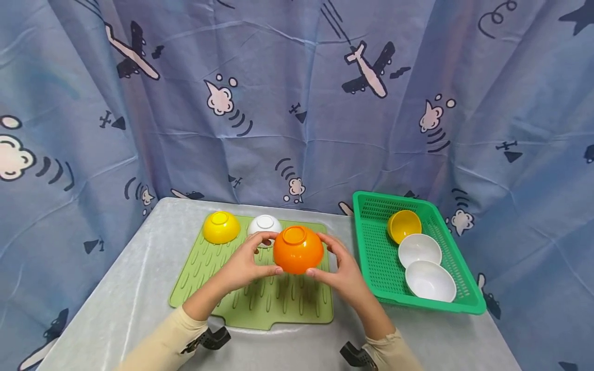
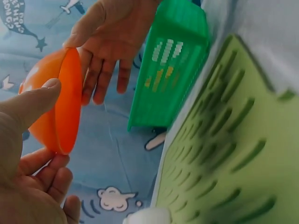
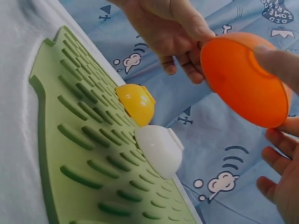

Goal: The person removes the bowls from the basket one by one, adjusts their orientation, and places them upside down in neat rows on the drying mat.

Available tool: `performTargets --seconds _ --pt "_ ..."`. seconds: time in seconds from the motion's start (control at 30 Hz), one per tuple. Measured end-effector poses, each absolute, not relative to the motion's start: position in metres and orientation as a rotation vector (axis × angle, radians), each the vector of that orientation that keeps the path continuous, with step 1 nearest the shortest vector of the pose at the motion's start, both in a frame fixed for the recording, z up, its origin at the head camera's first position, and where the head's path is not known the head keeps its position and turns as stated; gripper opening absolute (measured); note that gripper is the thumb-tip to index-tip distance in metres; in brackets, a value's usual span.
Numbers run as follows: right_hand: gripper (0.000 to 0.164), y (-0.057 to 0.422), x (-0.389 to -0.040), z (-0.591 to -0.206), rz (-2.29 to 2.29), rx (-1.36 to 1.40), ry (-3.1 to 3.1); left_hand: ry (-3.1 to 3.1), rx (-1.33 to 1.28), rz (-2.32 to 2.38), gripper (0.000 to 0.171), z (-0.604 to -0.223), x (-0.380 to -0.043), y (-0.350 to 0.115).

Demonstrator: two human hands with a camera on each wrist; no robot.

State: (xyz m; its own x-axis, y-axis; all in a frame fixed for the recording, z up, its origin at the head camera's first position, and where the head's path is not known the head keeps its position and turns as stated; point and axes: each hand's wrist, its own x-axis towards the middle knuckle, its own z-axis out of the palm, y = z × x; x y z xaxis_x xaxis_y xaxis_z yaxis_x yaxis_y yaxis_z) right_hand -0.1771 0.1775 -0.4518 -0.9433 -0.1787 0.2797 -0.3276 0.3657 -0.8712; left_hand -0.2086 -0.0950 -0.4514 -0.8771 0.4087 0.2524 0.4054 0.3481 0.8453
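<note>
The left hand (image 1: 252,260) and the right hand (image 1: 341,265) hold one orange bowl (image 1: 298,252) between them, above the right part of a green mat (image 1: 250,304). The bowl is upside down, with its foot ring upward, and it is apart from the mat. The left hand pinches it at the left side, between the thumb and the fingers; the right hand pinches it likewise at the right side. In the head view the bowl covers some fingertips, so how each finger lies on the far side cannot be fully told there. The bowl's inside is hidden in that view, but the right wrist view shows part of it.

On the far side of the mat stand a yellow bowl (image 1: 221,228), at the left, and a white bowl (image 1: 265,223), both upside down. The left hand and the orange bowl partly hide the white one in the head view.

At the right, a green basket (image 1: 464,270) rests on the bench (image 1: 130,288). Inside it lie a small yellow bowl (image 1: 405,226), farthest, and two white bowls (image 1: 430,282); the nearer one overlaps the other. In the left wrist view, the basket's wall mostly hides them. A patterned curtain (image 1: 278,123) hangs behind, cut off by the picture's edges.
</note>
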Motion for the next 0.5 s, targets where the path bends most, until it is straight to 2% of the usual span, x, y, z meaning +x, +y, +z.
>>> performTargets --seconds 0.5 --pt "0.079 0.158 -0.211 -0.461 1.650 0.409 -2.387 2.721 0.855 1.358 0.077 -0.444 -0.263 -0.106"
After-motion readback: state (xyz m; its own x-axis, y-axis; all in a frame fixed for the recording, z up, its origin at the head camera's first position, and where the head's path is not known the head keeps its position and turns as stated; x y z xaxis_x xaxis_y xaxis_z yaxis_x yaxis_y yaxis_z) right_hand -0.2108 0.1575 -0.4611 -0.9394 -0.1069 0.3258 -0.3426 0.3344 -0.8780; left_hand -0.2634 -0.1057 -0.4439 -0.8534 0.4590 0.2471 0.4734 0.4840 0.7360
